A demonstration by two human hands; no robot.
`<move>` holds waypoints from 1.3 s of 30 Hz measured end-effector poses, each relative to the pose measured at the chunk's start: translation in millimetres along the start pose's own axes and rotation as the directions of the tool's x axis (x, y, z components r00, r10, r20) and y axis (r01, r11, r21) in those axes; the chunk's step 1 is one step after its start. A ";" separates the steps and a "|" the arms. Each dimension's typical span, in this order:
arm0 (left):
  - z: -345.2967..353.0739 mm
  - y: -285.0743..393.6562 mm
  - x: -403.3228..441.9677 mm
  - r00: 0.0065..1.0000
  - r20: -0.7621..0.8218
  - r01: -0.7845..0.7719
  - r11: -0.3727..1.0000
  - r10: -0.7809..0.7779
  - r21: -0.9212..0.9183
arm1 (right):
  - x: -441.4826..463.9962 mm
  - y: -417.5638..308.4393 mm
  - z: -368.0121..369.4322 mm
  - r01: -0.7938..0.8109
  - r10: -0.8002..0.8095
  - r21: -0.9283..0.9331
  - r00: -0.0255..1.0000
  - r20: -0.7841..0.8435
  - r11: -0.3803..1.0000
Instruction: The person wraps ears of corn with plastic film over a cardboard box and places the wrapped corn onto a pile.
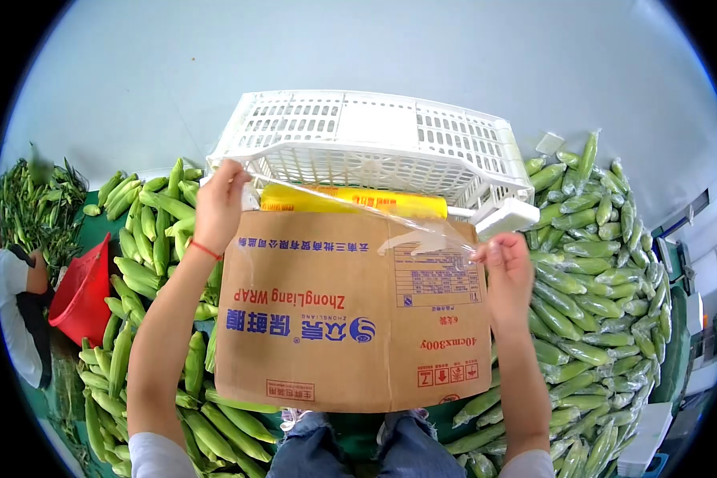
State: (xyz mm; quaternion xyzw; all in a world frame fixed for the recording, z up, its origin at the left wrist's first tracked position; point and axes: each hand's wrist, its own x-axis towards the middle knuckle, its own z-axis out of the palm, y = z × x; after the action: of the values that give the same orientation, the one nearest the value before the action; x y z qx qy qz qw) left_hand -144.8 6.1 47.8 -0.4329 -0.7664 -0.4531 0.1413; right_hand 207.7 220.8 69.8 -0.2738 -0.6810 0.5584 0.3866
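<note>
A sheet of clear plastic wrap [358,205] stretches between my hands over a flat piece of brown cardboard [295,350] printed with "ZhongLiang WRAP". My left hand [223,199] pinches one corner of the film near the end of a yellow-labelled roll [295,198]. Lower down on the other side, my right hand [503,267] pinches another corner above the cardboard's right edge. The roll lies along the cardboard's far edge, in front of a white plastic crate [374,123] tipped on its side. No corn lies on the cardboard.
Unwrapped ears of corn in green husks [139,275] are heaped on the left, and wrapped ears [589,267] are piled on the right. A red basin [84,283] stands beside another person [16,307] at far left. White foam blocks [645,438] sit at lower right.
</note>
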 end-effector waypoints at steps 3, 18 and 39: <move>-35.5 29.5 -24.7 0.993 -0.069 0.083 0.987 -0.093 -0.139 | -18.3 -44.3 -6.3 0.061 -0.063 0.084 0.998 0.024 0.995; -129.5 84.5 -283.3 0.854 0.516 -0.212 0.952 0.070 0.221 | -188.4 23.5 -51.8 -0.176 0.509 -0.606 0.742 0.436 0.776; -146.6 95.8 -340.0 0.901 0.337 0.195 0.949 -0.274 0.250 | -195.0 36.4 -50.9 -0.123 0.428 -0.581 0.799 0.423 0.804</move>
State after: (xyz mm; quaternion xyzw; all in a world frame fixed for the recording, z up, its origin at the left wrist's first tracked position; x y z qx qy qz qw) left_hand 104.2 -275.2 -23.9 -0.3968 -0.8693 -0.2944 -0.0156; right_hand 355.3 100.1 -4.7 -0.3021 -0.8373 0.4557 0.0015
